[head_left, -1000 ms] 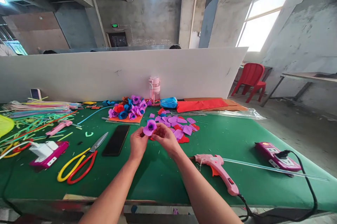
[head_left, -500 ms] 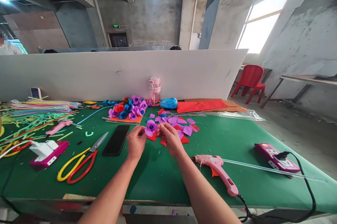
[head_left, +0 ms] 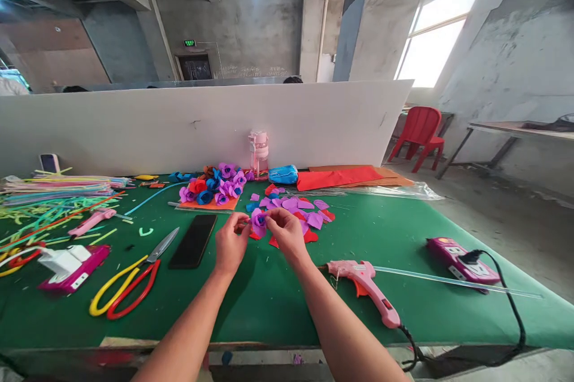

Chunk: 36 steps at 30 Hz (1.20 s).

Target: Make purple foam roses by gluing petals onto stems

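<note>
A purple paper flower (head_left: 258, 222) with a dark blue centre is held up between my two hands, just over the table. My left hand (head_left: 232, 243) is closed, its thumb and fingertips pinched at the flower's left side. On the opposite side, the thumb and forefinger of my right hand (head_left: 287, 235) pinch the petals' edge. Loose purple petals (head_left: 315, 220) and red petals (head_left: 310, 237) lie scattered behind and beside my right hand. Finished purple, blue and red flowers (head_left: 215, 183) are heaped behind my left hand.
Left of my arms lie a black phone (head_left: 194, 241), scissors (head_left: 134, 277) and a purple power strip (head_left: 76, 271). A pink glue gun (head_left: 364, 277) with a long clear glue stick rests at right, near another power strip (head_left: 461, 262). A pink bottle (head_left: 259, 152) stands against the white partition (head_left: 134, 125).
The flower has turned slightly between my fingers, and my right fingertips now overlap its right edge. The whole view has shifted a little, so the table things appear farther left.
</note>
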{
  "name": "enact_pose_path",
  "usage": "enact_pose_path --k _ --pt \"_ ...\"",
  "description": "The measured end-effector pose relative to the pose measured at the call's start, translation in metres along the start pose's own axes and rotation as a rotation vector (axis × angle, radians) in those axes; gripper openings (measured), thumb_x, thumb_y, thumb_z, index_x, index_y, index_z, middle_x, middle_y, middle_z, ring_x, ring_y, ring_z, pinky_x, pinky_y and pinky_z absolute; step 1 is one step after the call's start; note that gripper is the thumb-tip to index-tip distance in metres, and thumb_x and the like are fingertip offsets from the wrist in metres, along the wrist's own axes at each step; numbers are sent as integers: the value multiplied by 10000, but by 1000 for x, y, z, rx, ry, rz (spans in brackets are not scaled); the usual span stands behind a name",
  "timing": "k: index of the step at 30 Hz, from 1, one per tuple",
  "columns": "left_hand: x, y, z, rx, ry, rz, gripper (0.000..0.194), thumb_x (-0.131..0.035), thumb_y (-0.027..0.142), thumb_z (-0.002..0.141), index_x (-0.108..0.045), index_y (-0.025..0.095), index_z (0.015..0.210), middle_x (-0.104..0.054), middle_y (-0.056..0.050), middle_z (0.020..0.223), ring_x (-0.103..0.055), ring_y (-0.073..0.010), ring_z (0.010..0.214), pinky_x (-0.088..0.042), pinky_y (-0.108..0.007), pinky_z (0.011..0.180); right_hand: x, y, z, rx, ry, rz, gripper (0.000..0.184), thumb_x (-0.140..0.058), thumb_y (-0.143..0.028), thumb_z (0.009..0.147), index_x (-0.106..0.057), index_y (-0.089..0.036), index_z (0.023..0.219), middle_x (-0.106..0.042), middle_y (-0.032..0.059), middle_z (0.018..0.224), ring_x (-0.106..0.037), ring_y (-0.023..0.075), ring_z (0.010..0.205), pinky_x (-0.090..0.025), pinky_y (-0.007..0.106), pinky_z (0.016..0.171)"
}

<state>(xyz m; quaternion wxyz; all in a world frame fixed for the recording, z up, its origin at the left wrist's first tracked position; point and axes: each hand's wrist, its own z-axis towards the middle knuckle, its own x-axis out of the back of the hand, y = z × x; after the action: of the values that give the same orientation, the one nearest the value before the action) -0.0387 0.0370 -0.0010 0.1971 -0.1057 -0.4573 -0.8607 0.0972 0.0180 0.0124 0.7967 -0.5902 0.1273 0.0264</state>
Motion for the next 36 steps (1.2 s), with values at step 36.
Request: enact_pose_path --k 36 --pt "-3 2 -3 -35 -64 -47 138 -591 256 751 -637 215 875 -690 -20 796 -645 -160 712 -505 -240 684 2 -1 -1 -188 -3 63 346 -664 -496 639 -537 -179 579 -510 -25 537 -443 97 503 -354 233 502"
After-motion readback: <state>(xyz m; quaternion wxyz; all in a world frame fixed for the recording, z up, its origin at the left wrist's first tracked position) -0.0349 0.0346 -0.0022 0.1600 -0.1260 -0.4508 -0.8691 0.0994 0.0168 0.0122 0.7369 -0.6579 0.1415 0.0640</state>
